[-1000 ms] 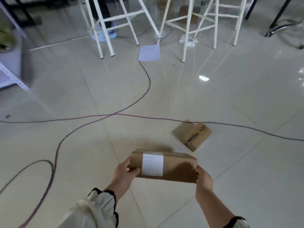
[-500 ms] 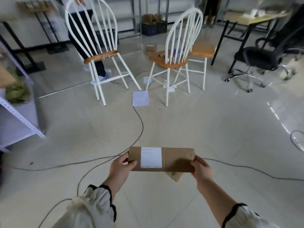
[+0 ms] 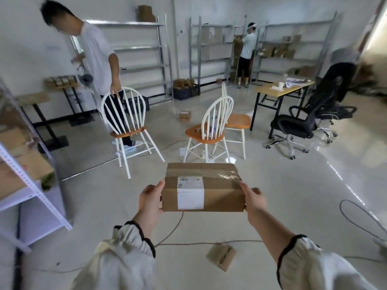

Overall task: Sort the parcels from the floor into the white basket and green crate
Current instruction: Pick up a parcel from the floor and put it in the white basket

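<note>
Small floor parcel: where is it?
Head view, bottom centre-right: small parcel lies on the floor beside the cable, below the large parcel held by left hand and right hand.

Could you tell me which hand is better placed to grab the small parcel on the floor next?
Probably the right hand: both it and the left hand grip the large parcel, but the small parcel lies nearer it.

Bright even light, floor glare, wide-angle edge distortion.

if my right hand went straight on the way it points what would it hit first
The right hand grips the parcel; past it the way looks free over floor, then probably the middle orange-seated chair, though depth is unclear.
</note>
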### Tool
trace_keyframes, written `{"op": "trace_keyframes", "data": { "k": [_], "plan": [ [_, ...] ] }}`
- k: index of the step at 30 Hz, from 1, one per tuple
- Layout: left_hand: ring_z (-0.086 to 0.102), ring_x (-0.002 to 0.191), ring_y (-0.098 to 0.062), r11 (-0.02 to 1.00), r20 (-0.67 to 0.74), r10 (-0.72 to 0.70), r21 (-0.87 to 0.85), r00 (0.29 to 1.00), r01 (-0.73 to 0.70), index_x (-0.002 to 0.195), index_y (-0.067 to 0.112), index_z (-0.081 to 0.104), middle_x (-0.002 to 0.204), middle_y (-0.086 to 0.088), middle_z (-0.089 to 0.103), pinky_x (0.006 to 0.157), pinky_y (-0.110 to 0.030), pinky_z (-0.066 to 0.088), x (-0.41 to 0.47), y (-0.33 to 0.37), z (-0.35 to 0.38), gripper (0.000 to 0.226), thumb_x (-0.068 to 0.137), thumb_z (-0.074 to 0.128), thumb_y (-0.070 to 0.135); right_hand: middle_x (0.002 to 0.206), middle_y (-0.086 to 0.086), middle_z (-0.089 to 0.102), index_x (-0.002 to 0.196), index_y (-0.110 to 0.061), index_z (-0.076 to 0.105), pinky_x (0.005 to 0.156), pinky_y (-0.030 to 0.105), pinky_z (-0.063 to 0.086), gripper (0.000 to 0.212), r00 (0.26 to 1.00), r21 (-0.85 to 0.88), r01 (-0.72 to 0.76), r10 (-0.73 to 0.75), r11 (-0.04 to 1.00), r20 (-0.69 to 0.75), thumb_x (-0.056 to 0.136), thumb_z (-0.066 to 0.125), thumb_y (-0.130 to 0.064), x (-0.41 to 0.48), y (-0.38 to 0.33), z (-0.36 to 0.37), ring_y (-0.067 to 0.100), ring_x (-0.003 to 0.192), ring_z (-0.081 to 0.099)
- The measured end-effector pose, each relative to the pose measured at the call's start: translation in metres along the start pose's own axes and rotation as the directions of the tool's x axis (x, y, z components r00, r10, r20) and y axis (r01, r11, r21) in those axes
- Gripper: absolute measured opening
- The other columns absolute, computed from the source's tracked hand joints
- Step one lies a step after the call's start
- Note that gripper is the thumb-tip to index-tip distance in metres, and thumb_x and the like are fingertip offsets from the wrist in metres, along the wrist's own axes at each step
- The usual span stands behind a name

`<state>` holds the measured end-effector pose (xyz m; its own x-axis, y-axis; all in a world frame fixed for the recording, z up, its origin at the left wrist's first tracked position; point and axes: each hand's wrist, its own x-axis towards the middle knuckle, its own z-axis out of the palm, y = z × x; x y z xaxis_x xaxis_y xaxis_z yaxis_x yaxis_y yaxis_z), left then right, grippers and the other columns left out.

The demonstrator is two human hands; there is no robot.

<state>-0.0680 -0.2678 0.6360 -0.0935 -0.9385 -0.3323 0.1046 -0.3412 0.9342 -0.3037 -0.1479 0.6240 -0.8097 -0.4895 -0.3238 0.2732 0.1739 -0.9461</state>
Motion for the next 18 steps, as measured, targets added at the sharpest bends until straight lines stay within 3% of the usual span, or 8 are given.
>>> {"op": "trace_keyframes", "data": {
  "k": [3,6,8,11,16,18],
  "plan": [
    [0.062,0.07,-0.02,1.0,0.053,0.013,-0.011,0.998,-0.012,0.077,0.015,0.052,0.082,-0.008,0.065,0.054,-0.029,0.051,-0.012,0.019,0.0,0.021,0.087,0.066,0.027,0.075,0.007,0.054,0.074,-0.012,0.052,0.068,0.035,0.043,0.025,1.0,0.033,0.001,-0.002,0.999,0.016,0.083,0.068,-0.028,-0.014,-0.017,-0.011,0.023,0.071,0.052],
    [0.063,0.078,-0.017,0.999,0.151,0.02,-0.031,0.988,-0.016,0.087,0.024,0.063,0.088,-0.002,0.069,0.059,-0.033,0.052,-0.027,0.024,0.009,0.003,0.087,0.066,0.023,0.077,0.004,0.056,0.077,-0.015,0.058,0.062,0.032,0.041,0.012,1.0,0.102,0.025,-0.026,0.994,0.014,0.084,0.067,-0.02,-0.029,-0.026,-0.038,0.017,0.066,0.051],
    [0.062,0.085,-0.017,0.999,0.224,0.007,-0.035,0.975,0.001,0.099,0.03,0.066,0.092,0.002,0.07,0.066,-0.038,0.054,-0.039,0.019,0.022,0.015,0.089,0.064,0.02,0.08,0.003,0.059,0.088,-0.017,0.062,0.064,0.032,0.041,0.004,1.0,0.141,0.024,-0.025,0.99,0.011,0.085,0.065,-0.016,-0.041,-0.029,-0.066,0.018,0.069,0.053],
    [0.061,0.087,-0.018,1.0,0.322,-0.023,-0.009,0.946,0.028,0.103,0.028,0.068,0.092,0.001,0.069,0.076,-0.044,0.051,-0.064,0.003,0.048,0.019,0.091,0.058,0.017,0.083,0.003,0.064,0.09,-0.02,0.065,0.071,0.034,0.042,0.008,0.999,0.151,0.034,-0.034,0.988,0.001,0.086,0.062,-0.013,-0.06,-0.03,-0.116,0.02,0.074,0.056],
    [0.058,0.097,-0.021,0.996,0.475,-0.075,0.069,0.877,0.048,0.104,0.025,0.068,0.094,0.001,0.067,0.088,-0.049,0.047,-0.119,-0.021,0.115,0.019,0.091,0.057,0.018,0.079,0.002,0.063,0.08,-0.022,0.064,0.073,0.033,0.04,0.013,0.988,0.182,0.079,-0.053,0.98,-0.144,0.087,0.06,-0.012,-0.097,-0.029,-0.217,0.021,0.075,0.054],
    [0.058,0.09,-0.02,0.993,0.551,-0.098,0.111,0.829,0.044,0.099,0.026,0.068,0.089,0.002,0.066,0.079,-0.043,0.051,-0.148,-0.031,0.152,0.016,0.09,0.057,0.018,0.082,0.004,0.063,0.082,-0.022,0.064,0.074,0.033,0.039,0.011,0.972,0.204,0.111,-0.063,0.973,-0.228,0.087,0.06,-0.012,-0.115,-0.028,-0.268,0.023,0.079,0.053]
  ]
}}
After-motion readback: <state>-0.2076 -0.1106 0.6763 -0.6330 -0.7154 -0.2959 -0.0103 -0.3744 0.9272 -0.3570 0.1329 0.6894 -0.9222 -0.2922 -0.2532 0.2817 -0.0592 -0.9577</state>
